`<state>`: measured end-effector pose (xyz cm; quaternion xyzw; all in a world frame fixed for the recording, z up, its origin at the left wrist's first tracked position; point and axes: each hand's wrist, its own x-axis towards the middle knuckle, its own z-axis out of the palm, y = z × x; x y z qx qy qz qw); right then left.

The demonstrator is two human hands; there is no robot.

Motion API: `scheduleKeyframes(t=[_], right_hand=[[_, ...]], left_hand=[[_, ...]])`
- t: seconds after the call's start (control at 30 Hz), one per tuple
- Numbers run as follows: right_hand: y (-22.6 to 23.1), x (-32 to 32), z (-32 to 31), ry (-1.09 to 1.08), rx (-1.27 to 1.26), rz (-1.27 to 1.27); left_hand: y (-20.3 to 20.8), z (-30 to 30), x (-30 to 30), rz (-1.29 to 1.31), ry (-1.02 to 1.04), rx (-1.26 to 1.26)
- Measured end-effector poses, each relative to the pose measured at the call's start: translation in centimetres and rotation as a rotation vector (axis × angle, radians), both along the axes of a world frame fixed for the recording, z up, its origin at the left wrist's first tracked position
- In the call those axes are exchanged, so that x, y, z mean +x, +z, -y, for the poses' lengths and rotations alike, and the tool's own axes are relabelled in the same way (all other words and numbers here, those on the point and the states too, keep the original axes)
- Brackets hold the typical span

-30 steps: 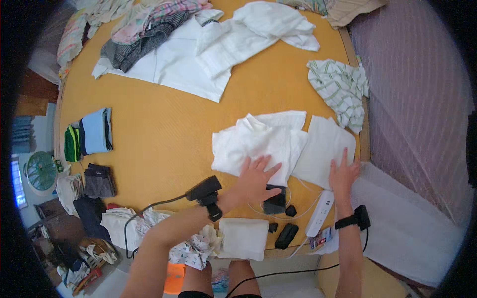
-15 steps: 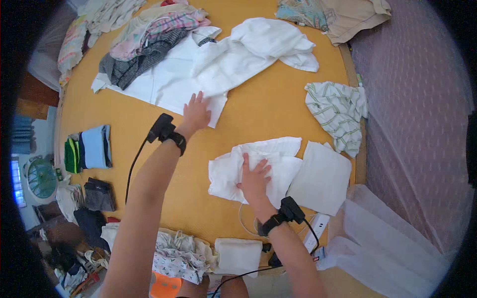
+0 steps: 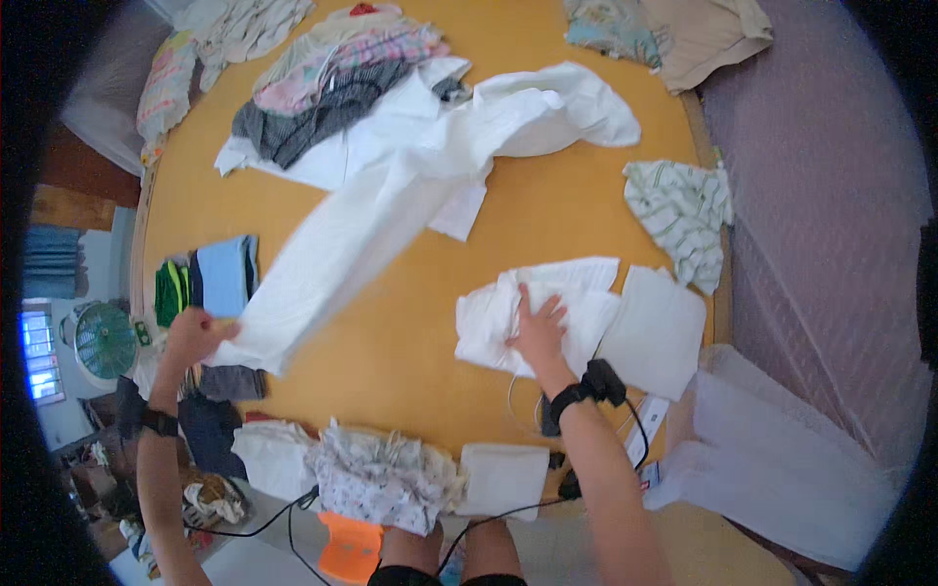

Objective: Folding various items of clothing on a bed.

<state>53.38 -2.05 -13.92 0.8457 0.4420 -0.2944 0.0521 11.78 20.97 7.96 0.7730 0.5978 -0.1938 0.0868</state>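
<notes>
At the left, my left hand point(image 3: 198, 338) pinches one end of a long white cloth point(image 3: 362, 220). The cloth stretches diagonally away to a bunched far end at the back. Part of it lies over another white garment point(image 3: 454, 215), and whether it is a shirt or a sheet I cannot tell. My right hand point(image 3: 540, 327) lies with spread fingers on a loosely folded white cloth point(image 3: 484, 313). Touching that cloth on its right is a flat, neatly folded white cloth point(image 3: 650, 327).
A heap of clothes point(image 3: 332, 103) lies at the back left. Folded clothes point(image 3: 223, 276) sit at the left edge. A green-striped cloth point(image 3: 679, 210) is at the right. Along the near edge are a patterned garment pile point(image 3: 386, 483), cables and a power strip point(image 3: 647, 425).
My left hand has taken hold of the long white cloth's end and drawn it toward the near left, stretching it out. My right hand stays on the folded cloth; the whole view has shifted slightly.
</notes>
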Motion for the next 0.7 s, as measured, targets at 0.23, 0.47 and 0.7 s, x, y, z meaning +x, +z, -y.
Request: scheduleKeyframes(t=[0.23,0.47,0.7], right_hand=[[0.5,0.1,-0.6,0.019,-0.068,0.012],[0.9,-0.6,-0.9,0.012,-0.067,-0.003],[1.2,-1.4,-1.1,0.021,-0.036,-0.026]], left_hand=[[-7.5,5.0,0.3,0.274,0.017,0.092],[-19.0,3.0,19.5,0.814,-0.197,0.144],[-19.2,2.0,29.0,0.535,-0.084,-0.026]])
